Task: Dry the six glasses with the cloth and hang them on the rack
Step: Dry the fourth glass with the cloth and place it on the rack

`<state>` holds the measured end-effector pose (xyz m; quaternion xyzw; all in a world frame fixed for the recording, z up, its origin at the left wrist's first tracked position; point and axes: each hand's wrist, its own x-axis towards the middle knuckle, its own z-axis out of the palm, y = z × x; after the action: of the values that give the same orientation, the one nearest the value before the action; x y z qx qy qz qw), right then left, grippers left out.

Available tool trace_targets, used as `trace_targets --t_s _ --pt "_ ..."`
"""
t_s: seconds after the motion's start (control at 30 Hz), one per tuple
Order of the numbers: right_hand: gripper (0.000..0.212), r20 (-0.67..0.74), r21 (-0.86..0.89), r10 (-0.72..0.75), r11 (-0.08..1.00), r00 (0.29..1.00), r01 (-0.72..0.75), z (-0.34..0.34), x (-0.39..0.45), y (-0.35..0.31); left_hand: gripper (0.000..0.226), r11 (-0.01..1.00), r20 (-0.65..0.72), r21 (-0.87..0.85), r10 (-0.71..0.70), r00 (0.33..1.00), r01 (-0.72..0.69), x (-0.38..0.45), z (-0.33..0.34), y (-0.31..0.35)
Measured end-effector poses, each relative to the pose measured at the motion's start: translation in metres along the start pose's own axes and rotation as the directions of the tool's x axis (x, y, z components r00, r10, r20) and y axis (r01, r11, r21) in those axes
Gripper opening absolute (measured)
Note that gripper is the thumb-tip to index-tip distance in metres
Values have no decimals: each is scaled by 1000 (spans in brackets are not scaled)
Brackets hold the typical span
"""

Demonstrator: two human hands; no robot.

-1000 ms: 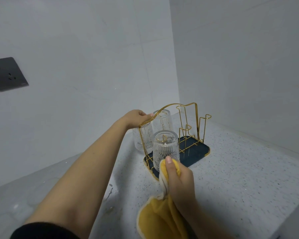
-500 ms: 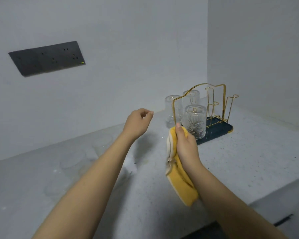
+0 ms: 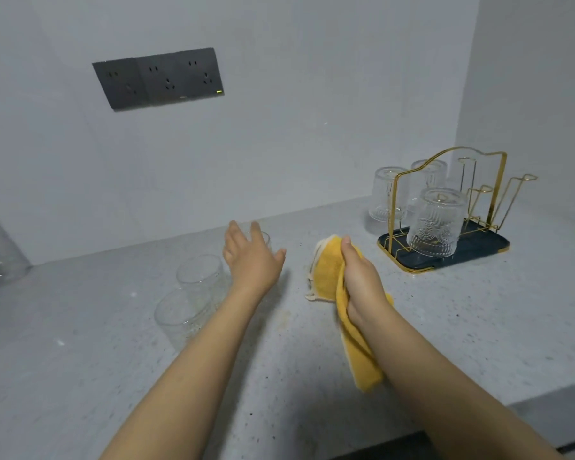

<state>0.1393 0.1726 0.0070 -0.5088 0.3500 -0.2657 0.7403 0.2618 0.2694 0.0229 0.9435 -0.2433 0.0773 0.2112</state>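
Left hand (image 3: 251, 260) is spread wide, fingers splayed and empty, hovering right over an upright glass (image 3: 263, 239) mostly hidden behind it. Right hand (image 3: 359, 277) is clenched around the yellow cloth (image 3: 326, 273), which trails down under the wrist. Two more upright glasses (image 3: 200, 277) sit near the left forearm on the speckled counter (image 3: 478, 327). Far right, the gold wire rack (image 3: 445, 207) on its dark tray (image 3: 478, 252) carries three inverted glasses (image 3: 435, 224).
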Motion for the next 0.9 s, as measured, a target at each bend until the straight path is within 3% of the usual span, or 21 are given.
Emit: trace_targets --t_s 0.07,0.2,0.43,0.53,0.6,0.7,0.8,0.9 --pt "77 59 119 123 984 991 -130 2 8 3 86 996 74 -36 -80 994 83 8 0 -5" --pt "77 97 268 289 914 952 -305 0 18 5 95 933 163 -278 -190 968 230 18 4 -9" --pt "73 81 297 362 881 929 -369 -9 14 -6 99 801 73 -567 -183 980 191 6 2 -5" --pt "68 28 359 274 895 961 -266 -17 10 -17 100 714 34 -693 -110 993 103 -17 0 6" --pt "71 -42 318 141 941 989 -120 -16 5 -20 95 591 76 -798 -91 993 116 -35 0 16" --pt "79 -47 -49 -101 994 994 99 -10 -8 -16 94 291 217 -927 -103 971 238 -55 13 30" --pt "69 187 -262 -267 914 945 310 -9 -23 -6 93 32 313 -946 -153 937 321 -64 22 42" --pt "40 454 -260 -389 803 802 536 -12 -30 9 48 -21 292 -956 -151 944 292 -60 27 42"
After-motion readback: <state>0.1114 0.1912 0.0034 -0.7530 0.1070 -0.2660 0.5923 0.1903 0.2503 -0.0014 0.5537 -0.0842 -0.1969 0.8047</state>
